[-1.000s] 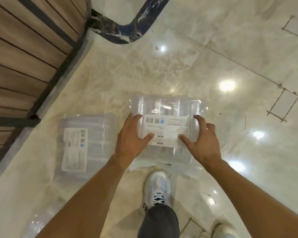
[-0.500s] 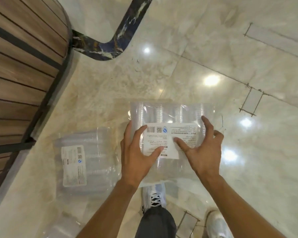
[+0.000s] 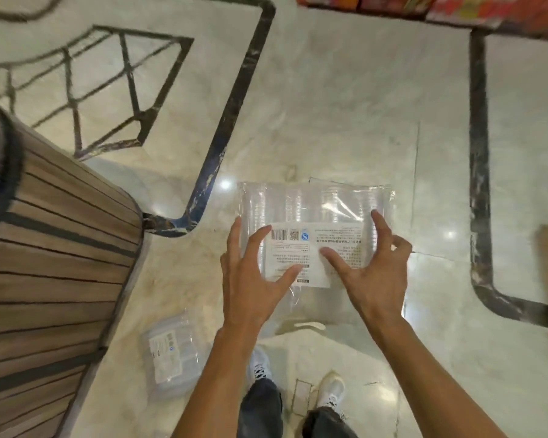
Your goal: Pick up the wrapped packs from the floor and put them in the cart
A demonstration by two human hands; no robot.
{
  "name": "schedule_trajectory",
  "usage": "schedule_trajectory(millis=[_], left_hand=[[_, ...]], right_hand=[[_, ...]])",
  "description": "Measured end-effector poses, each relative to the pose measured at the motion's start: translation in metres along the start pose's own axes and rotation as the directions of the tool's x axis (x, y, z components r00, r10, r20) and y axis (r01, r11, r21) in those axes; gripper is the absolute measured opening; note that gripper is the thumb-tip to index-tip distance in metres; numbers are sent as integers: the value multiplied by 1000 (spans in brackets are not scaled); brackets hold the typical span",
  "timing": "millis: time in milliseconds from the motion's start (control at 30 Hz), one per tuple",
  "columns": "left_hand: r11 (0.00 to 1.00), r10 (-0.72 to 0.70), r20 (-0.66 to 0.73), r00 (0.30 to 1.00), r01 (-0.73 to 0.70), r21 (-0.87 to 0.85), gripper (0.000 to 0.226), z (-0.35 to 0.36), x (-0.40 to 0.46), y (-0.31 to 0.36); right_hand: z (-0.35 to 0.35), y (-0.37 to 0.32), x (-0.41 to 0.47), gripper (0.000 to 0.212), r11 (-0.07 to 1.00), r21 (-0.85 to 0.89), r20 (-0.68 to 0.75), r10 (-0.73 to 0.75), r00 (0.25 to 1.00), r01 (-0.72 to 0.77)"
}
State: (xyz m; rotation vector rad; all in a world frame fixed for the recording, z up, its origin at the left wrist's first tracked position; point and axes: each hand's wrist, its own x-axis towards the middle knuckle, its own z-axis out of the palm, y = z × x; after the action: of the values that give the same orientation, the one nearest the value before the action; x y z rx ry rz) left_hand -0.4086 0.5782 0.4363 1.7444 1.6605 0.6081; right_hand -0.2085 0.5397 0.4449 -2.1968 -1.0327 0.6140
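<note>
Wrapped pack [image 3: 314, 216], a second ago low by the floor [image 3: 345, 105], now rides higher, pinched between both hands [image 3: 250, 279] [image 3: 374, 273], while another pack [image 3: 171, 358] still lies beneath it.

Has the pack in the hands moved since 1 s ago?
Yes. The held pack has come up off the marble floor; it sat beside the second pack, which stays down by the feet.

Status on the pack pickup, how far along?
Done: nothing visibly in a cart; no cart identifiable in view. In hand: one wrapped pack held between left hand and right hand, off the floor. Left: a second pack lies by the feet.
</note>
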Motion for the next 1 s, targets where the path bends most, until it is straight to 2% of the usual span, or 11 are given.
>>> schedule_trajectory(millis=[200, 300, 400, 533, 667, 833, 1000], left_hand=[[973, 226, 53, 973, -228, 35, 84, -60, -46, 169], [941, 330, 124, 936, -337, 39, 83, -76, -72, 230], [885, 458, 202, 866, -466, -4, 81, -81, -103, 281], [793, 598, 316, 737, -601, -100, 78, -66, -151, 333], [677, 714, 412, 567, -710, -196, 79, -37, -219, 374], [514, 814, 479, 328, -792, -331, 79, -9, -339, 414], [354, 866, 493, 85, -800, -484, 76, 20, -489, 440]], right_hand=[[-183, -49, -46, 107, 1000, -4, -157, 30, 987, -31], [-256, -61, -85, 106, 997, -5, -258, 78, 963, -82], [-311, -58, -133, 105, 988, 9, -385, 145, 911, -153], [-363, -27, -195, 107, 958, 47, -546, 262, 796, -283], [-409, 9, -272, 106, 914, 152, -659, 378, 651, -377], [-462, 59, -394, 105, 848, 270, -766, 477, 431, -456], [-510, 119, -537, 107, 765, 369, -819, 537, 205, -528]])
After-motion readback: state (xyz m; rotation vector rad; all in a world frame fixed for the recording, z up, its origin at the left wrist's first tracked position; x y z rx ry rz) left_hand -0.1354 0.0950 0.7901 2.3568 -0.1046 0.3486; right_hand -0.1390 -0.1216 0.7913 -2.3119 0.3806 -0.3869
